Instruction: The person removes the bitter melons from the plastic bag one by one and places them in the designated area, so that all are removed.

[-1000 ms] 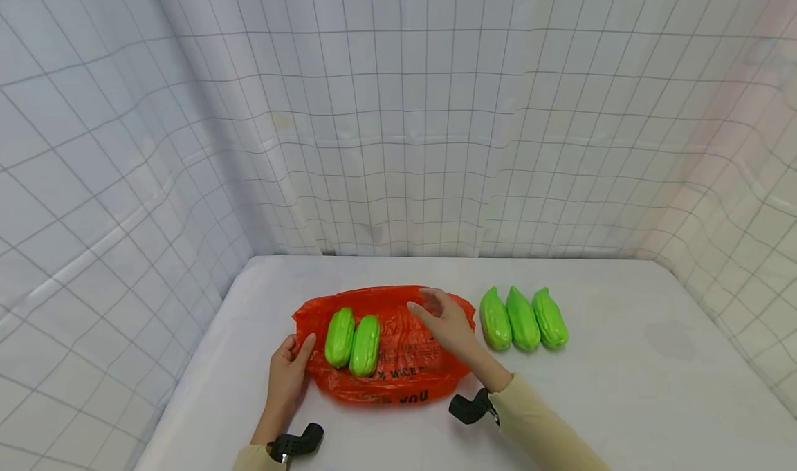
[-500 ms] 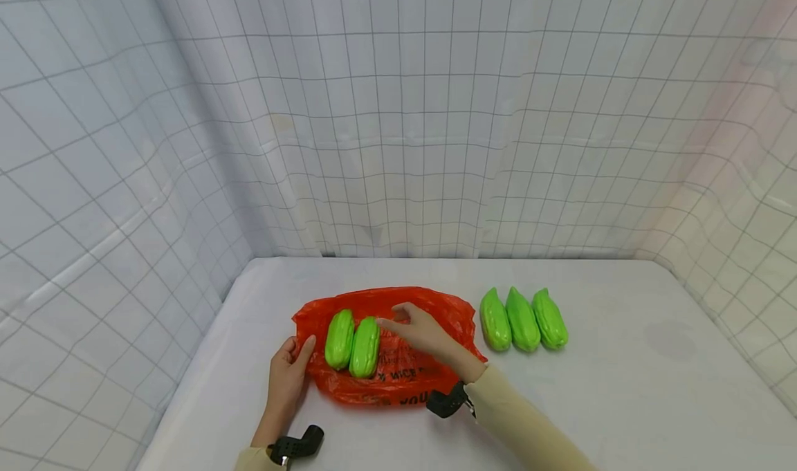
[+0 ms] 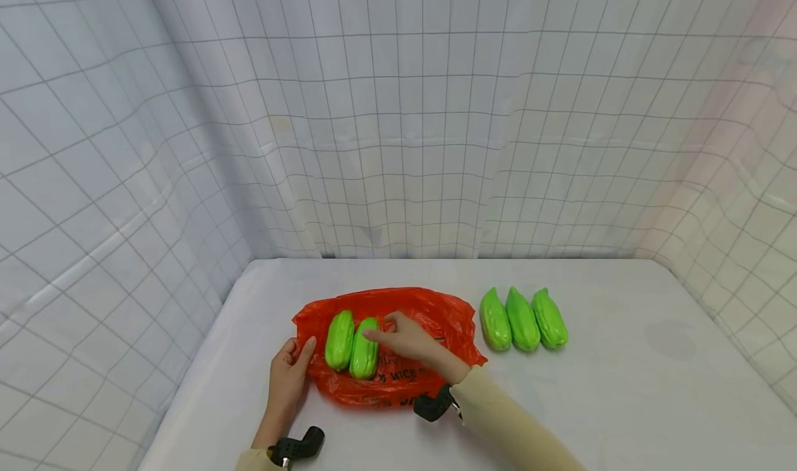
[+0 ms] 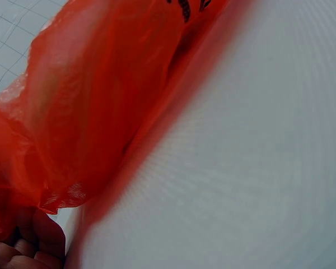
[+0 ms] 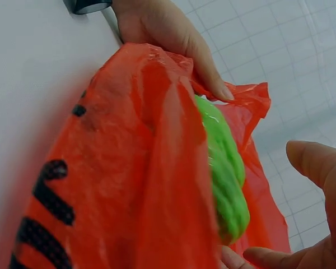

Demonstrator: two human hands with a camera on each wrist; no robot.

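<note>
A red plastic bag [image 3: 429, 312] with black print lies spread with its mouth open. Inside it, two glossy green ribbed gourds, a left one [image 3: 339, 339] and a right one [image 3: 364, 355], lie side by side. My left hand [image 3: 288, 374] pinches the bag's left edge between thumb and fingers; the right wrist view shows this left hand [image 5: 162, 28] at the bag's rim. Over the bag, my right hand [image 3: 407, 339] reaches to the right gourd, thumb and fingers spread apart. In the right wrist view its thumb [image 5: 308, 157] stands off from the green gourds [image 5: 224, 174]; fingertip contact is unclear.
Three more green gourds stand in a row right of the bag: a near one [image 3: 495, 321], a middle one [image 3: 523, 321] and a far one [image 3: 551, 320]. They lie on a white tabletop [image 3: 623, 388]. Checked white curtains [image 3: 398, 146] enclose the back and sides.
My right hand has moved left and slightly down across the bag, up to the right gourd. The left hand keeps its hold on the bag's edge.
</note>
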